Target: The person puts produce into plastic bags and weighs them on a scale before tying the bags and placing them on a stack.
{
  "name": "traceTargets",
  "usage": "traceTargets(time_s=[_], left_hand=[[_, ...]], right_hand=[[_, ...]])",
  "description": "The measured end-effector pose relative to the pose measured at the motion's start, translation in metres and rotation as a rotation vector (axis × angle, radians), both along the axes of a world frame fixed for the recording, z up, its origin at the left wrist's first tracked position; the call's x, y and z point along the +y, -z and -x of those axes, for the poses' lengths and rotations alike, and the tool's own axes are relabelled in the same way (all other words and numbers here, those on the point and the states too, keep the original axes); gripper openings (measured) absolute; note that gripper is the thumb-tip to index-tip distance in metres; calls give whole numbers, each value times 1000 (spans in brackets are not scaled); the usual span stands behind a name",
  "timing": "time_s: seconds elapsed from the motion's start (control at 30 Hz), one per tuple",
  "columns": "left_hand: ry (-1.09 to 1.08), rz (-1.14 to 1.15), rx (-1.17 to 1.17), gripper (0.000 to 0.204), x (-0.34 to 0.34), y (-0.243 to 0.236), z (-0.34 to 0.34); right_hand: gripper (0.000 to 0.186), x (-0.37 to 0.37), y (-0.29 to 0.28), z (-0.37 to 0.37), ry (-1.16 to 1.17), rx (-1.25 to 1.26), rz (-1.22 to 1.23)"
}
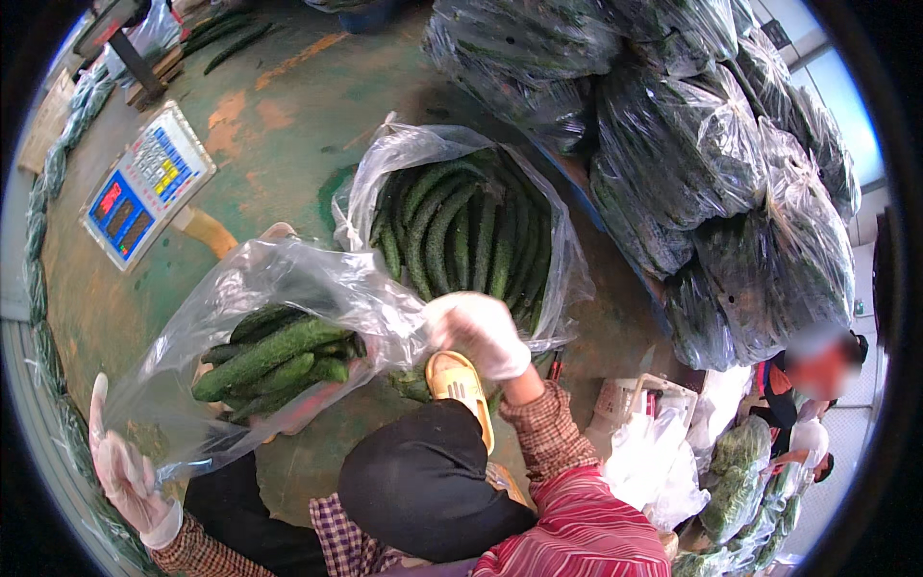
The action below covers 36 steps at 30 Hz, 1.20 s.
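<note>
A clear plastic bag (183, 337) with several green cucumbers (279, 361) in it is spread between my white-gloved hands. My left hand (130, 471) is at the bag's left rim, index finger stretched out and the other fingers bent against the plastic. At the opposite rim, the plastic gathers at my right hand (476, 332); its fingers are closed and blurred by motion. Just beyond that hand stands a second clear bag (370, 178), its mouth wide, full of long dark cucumbers (461, 226) lying side by side.
A digital scale display (149, 188) stands at the left. Bagged cucumbers (673, 144) are piled high at the far right. A crate (663, 394) and white plastic bags (654, 462) sit at my right. Another person (793, 394) is at the right edge. My foot wears a yellow slipper (461, 385).
</note>
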<state>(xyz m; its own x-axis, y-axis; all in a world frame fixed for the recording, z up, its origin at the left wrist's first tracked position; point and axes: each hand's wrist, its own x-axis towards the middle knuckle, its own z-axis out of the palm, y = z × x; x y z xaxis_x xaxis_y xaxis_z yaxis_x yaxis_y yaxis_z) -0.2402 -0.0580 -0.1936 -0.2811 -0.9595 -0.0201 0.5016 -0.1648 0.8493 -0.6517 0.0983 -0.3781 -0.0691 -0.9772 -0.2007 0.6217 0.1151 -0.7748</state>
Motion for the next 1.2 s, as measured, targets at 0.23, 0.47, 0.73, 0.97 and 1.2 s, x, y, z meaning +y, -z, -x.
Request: traceTargets(time_s=[0.23, 0.47, 0.73, 0.97, 1.2], left_hand=[[-122, 56, -345, 61, -12, 4, 39], [-188, 42, -731, 60, -14, 12, 82], [-117, 107, -785, 57, -17, 19, 93], [124, 61, -769, 81, -28, 12, 68], [-207, 67, -790, 55, -9, 22, 80]], right_hand=[[46, 73, 175, 140, 323, 1728, -833], [47, 169, 231, 226, 547, 1247, -997], [95, 87, 194, 104, 412, 1559, -1473], [115, 99, 174, 138, 515, 1075, -1263], [107, 104, 204, 125, 520, 1119, -1233]])
